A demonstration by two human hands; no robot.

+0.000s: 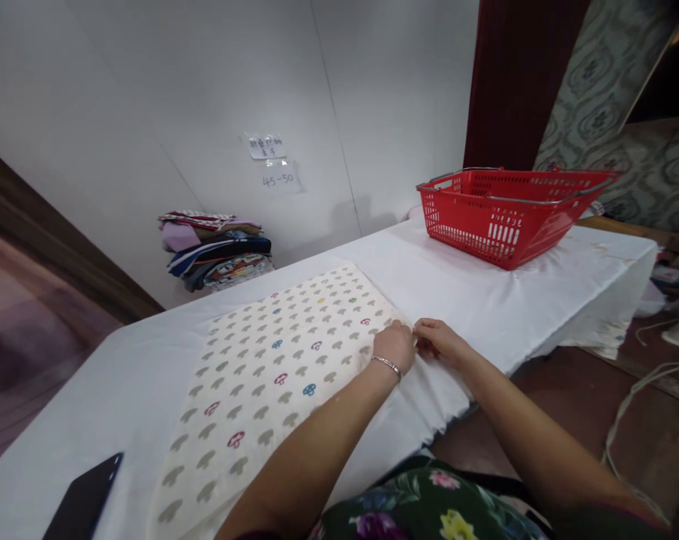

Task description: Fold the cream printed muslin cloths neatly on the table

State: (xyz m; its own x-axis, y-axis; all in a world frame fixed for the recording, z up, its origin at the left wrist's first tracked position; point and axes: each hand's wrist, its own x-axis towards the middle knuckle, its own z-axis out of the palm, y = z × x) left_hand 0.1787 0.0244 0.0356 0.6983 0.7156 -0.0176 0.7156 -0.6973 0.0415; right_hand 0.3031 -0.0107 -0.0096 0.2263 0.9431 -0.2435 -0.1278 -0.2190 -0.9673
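A cream cloth (299,349) printed with grey mushrooms and a few coloured ones lies spread flat on the white-covered table (457,296). My left hand (394,345), with a bracelet at the wrist, is closed at the cloth's right edge. Close beside it, my right hand (436,341) pinches the same edge, its fingertips almost touching the left hand's. The bit of cloth between the fingers is mostly hidden.
A red plastic basket (479,225) with metal handles stands at the table's right end. Folded fabrics (220,251) are stacked at the back by the wall. A dark phone (85,499) lies at the front left. Paper labels (280,178) hang on the wall.
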